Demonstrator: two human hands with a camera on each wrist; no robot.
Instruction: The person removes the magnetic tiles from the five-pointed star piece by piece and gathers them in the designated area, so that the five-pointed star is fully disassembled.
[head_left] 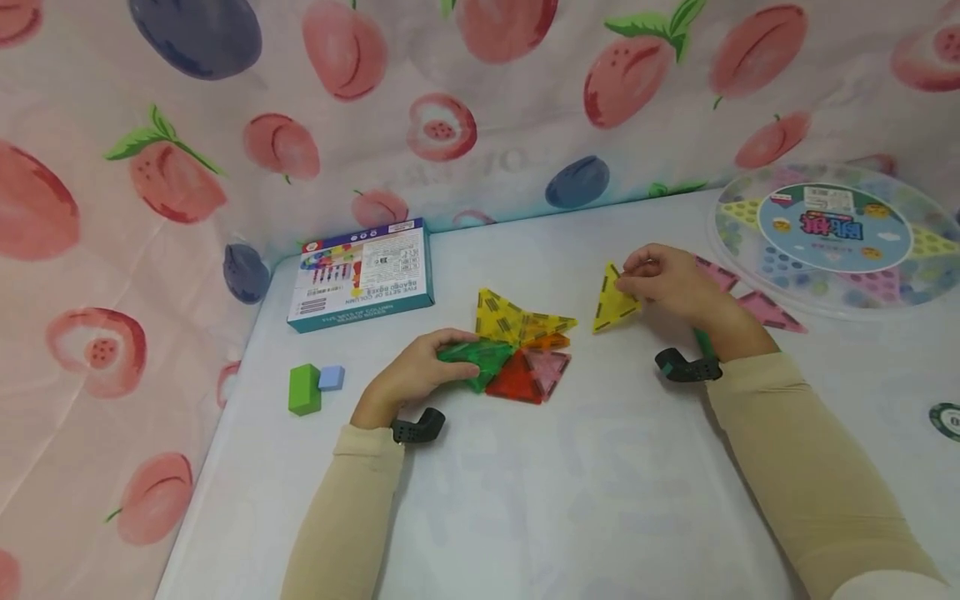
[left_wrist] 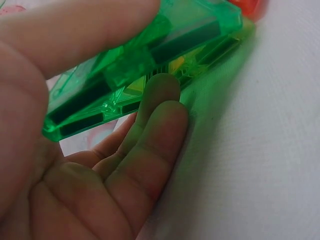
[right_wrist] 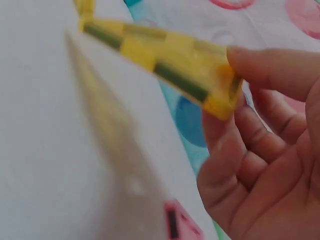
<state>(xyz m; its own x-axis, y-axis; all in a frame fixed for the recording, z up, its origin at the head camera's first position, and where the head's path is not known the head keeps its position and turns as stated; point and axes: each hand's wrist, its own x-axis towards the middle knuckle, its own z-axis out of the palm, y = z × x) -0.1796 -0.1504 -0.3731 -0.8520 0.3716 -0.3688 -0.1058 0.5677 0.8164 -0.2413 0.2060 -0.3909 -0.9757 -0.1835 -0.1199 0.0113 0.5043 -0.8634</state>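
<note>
My left hand (head_left: 420, 372) grips green translucent magnetic tiles (head_left: 480, 357), its thumb on one face and fingertips behind. The left wrist view shows the green tile edges (left_wrist: 185, 42) angled close together just above the table. Touching them are several yellow triangle tiles (head_left: 498, 315), an orange tile (head_left: 551, 341), a red triangle tile (head_left: 514, 380) and a pink tile (head_left: 550, 369), grouped around a common point. To the right, my right hand (head_left: 663, 279) pinches a yellow triangle tile (right_wrist: 175, 62) by its short edge between thumb and fingers, lifted off the table and apart from the group.
Pink triangle tiles (head_left: 769, 312) lie beside my right forearm, near a large round clear-lidded case (head_left: 825, 287). A boxed set (head_left: 375, 283) stands back left, with a green block (head_left: 304, 389) and a blue block (head_left: 332, 377) before it. A round chip (head_left: 947, 421) lies far right.
</note>
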